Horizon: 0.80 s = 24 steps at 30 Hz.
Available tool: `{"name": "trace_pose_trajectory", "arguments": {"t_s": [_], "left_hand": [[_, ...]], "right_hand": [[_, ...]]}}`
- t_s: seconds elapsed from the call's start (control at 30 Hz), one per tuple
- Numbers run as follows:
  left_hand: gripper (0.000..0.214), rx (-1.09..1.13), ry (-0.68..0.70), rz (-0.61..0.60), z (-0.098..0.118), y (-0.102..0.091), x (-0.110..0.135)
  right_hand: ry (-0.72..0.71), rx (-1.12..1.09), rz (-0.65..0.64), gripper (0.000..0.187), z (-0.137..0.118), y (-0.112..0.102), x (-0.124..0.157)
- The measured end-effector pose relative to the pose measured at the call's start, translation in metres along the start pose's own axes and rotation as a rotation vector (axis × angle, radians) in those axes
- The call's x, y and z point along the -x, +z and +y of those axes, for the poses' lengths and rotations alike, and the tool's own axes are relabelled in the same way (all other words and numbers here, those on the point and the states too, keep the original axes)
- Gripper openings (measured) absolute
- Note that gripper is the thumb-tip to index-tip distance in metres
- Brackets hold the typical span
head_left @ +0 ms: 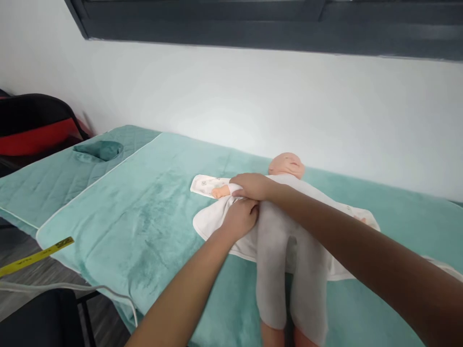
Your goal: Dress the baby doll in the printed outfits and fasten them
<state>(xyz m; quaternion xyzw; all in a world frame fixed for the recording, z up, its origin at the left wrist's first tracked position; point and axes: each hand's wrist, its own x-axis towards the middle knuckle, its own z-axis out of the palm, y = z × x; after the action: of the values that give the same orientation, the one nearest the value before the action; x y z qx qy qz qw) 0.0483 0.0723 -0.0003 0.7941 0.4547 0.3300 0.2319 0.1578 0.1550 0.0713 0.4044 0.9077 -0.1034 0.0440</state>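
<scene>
On a teal-covered bed (144, 212), a left hand (240, 218) curls its fingers at a spread white garment (211, 219), any grip hidden; the right hand (251, 186), its forearm slanting across, bends its fingers over a white cuff (234, 187), hold unclear, of the doll (275, 241) lying on its back atop the garment.

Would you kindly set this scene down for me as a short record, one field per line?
Doll: baby doll in a white outfit, lying on its back, head toward the white wall
Beneath it: white garment spread on a teal bed cover
Right hand: over the doll's sleeved arm, near its bare hand
Left hand: fingers curled at the doll's side; grip unclear
Left of view: black-and-red chair, yellow strip, white cable
</scene>
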Motion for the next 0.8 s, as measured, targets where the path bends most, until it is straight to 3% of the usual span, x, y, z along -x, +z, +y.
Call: {"name": "trace_pose_trajectory", "arguments": {"t_s": [0.1,0.2,0.27,0.37,0.53,0.8], "left_hand": [[0.026,-0.218,-0.001,0.071,-0.006,-0.009,0.003],[0.023,-0.408,-0.196,0.180,-0.017,-0.019,0.002],[0.028,-0.456,-0.351,0.235,-0.024,-0.024,0.000],[0.023,-0.428,-0.465,0.263,-0.032,-0.029,-0.004],[0.008,-0.050,-0.525,0.305,-0.041,-0.037,-0.004],[0.007,0.545,-0.519,0.600,-0.039,-0.043,-0.001]], "right_hand": [[0.020,-0.169,0.171,0.038,0.009,-0.010,0.017],[0.066,-0.336,0.326,0.044,0.013,-0.020,0.037],[0.091,-0.394,0.323,0.047,0.012,-0.023,0.045],[0.073,-0.386,0.204,0.045,0.007,-0.025,0.047],[0.146,-0.265,0.111,0.042,0.003,-0.023,0.043],[0.198,-0.062,0.099,0.040,0.002,-0.014,0.039]]}}
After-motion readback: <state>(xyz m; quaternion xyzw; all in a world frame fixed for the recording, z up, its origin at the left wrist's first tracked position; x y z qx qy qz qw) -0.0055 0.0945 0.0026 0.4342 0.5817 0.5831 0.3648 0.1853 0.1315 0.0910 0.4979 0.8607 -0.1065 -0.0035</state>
